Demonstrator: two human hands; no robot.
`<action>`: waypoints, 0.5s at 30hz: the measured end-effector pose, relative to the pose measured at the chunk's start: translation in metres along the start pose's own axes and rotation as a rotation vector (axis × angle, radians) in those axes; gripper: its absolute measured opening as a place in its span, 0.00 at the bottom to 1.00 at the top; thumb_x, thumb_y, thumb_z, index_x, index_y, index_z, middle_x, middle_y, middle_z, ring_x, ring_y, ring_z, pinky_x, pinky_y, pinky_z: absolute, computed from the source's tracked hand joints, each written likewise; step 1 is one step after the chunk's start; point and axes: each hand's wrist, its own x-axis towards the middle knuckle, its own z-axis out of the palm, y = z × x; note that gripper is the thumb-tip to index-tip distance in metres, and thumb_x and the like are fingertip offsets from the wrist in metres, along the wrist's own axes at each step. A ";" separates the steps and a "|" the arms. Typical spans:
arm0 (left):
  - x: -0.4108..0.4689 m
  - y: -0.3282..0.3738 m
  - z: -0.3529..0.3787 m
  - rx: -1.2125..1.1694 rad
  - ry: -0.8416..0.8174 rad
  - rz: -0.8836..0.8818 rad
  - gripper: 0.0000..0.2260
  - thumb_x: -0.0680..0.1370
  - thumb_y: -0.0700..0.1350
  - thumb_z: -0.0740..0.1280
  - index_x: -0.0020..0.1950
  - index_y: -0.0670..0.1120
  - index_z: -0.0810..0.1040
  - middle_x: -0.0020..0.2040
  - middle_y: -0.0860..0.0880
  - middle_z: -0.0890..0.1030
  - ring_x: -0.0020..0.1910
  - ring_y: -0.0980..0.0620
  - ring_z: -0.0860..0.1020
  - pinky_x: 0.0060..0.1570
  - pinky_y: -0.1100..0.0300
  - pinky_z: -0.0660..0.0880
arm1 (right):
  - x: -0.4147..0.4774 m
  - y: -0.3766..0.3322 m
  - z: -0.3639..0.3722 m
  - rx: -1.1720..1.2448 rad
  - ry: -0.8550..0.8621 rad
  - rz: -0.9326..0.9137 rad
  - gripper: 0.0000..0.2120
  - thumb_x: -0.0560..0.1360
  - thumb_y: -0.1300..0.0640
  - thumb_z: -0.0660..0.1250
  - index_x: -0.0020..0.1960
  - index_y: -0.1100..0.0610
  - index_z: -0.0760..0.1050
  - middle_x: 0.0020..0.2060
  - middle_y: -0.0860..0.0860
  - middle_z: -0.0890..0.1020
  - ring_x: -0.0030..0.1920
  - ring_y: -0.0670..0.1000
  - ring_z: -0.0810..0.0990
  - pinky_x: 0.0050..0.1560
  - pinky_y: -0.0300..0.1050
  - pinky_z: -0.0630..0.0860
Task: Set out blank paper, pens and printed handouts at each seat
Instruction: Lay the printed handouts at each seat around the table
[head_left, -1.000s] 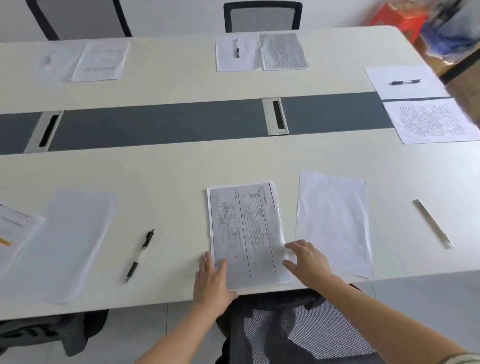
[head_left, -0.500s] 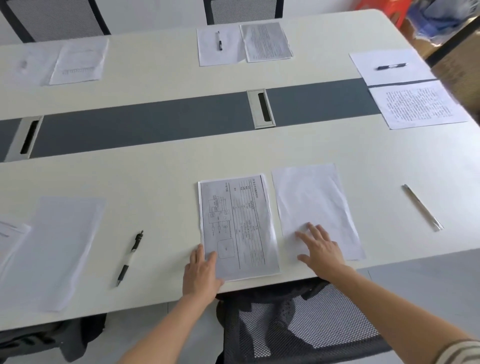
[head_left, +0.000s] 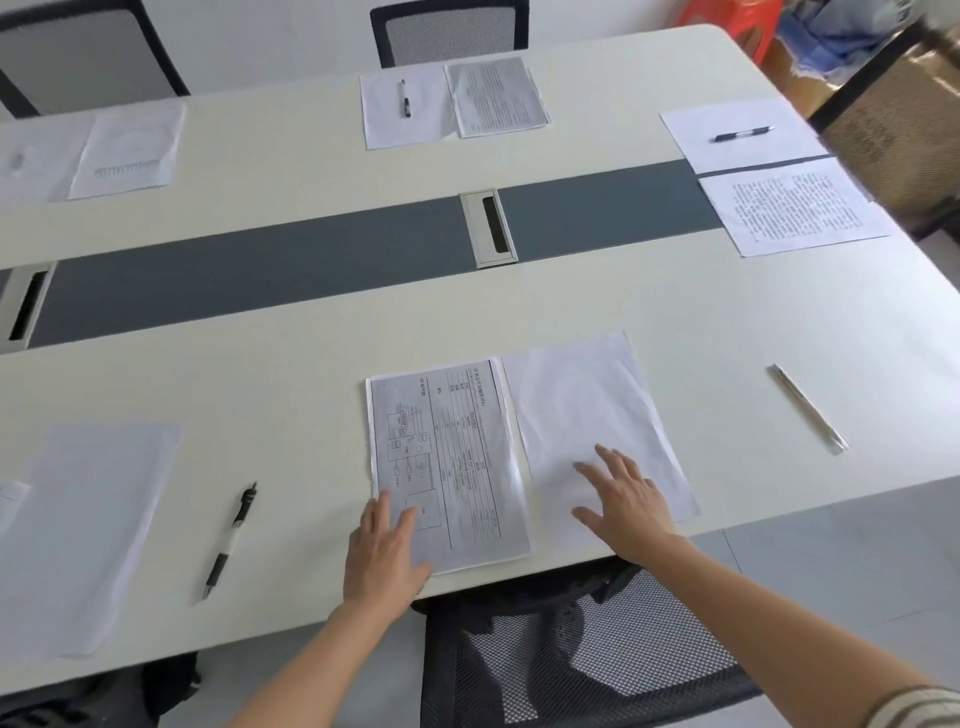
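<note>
Left hand (head_left: 385, 556) lies flat, fingers (head_left: 402, 522) spread, pressing the near-left corner of the handout (head_left: 447, 457) on the desk (head_left: 291, 374); nothing gripped. Right hand (head_left: 626, 506) lies flat, fingers splayed, on the lower part of the blank sheet (head_left: 587, 410), just right of the handout, edges nearly touching. Silver pen (head_left: 808, 409) lies well right, apart from both hands.

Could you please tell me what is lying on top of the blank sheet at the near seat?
Only the right hand lies flat on the blank sheet; no pen. The table surface under hand and sheet is hidden.
</note>
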 end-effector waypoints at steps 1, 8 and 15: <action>0.001 0.010 -0.002 -0.003 0.019 0.025 0.29 0.76 0.56 0.66 0.74 0.49 0.62 0.79 0.42 0.51 0.77 0.43 0.52 0.73 0.52 0.59 | 0.001 0.009 -0.006 0.030 0.047 0.027 0.29 0.77 0.42 0.62 0.75 0.45 0.60 0.78 0.49 0.56 0.77 0.52 0.55 0.70 0.52 0.66; 0.021 0.089 0.003 -0.048 0.087 0.105 0.26 0.80 0.54 0.59 0.76 0.47 0.59 0.78 0.42 0.55 0.77 0.44 0.54 0.73 0.50 0.59 | 0.009 0.123 -0.047 0.207 0.239 0.409 0.25 0.78 0.49 0.64 0.73 0.52 0.66 0.71 0.52 0.69 0.70 0.57 0.66 0.63 0.56 0.71; 0.026 0.107 0.032 0.085 0.035 0.054 0.25 0.80 0.54 0.56 0.74 0.46 0.59 0.78 0.41 0.55 0.77 0.43 0.53 0.71 0.50 0.62 | 0.025 0.233 -0.063 0.286 0.258 0.723 0.28 0.78 0.52 0.63 0.75 0.56 0.60 0.73 0.56 0.64 0.71 0.60 0.62 0.63 0.59 0.70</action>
